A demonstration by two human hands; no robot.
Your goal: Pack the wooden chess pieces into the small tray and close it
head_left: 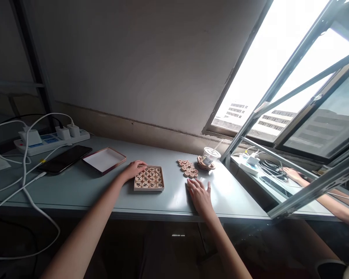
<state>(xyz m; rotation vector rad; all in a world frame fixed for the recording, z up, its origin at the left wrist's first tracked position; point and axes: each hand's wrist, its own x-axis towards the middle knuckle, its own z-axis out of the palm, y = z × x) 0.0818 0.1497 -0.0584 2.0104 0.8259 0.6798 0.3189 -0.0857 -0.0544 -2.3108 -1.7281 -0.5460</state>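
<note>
My left hand (134, 169) is at the upper left corner of a shallow square box (149, 189), its fingers curled over the rim and onto the top pieces. Rows of round wooden Chinese chess pieces (152, 179) with dark characters lie face up inside the box. To the right, my right hand (200, 193) hovers over or rests on the table with fingers spread and nothing in them. Just beyond its fingertips, a loose cluster of Chinese chess pieces (187, 168) lies flat on the table.
A shallow box lid (104, 160) lies left of the box, beside a black phone (65, 159). A power strip (52, 142) and white cables sit farther left. A lidded plastic cup (211, 154) stands in a brown holder near the metal post. Another person's arm (317, 190) reaches over the adjoining table.
</note>
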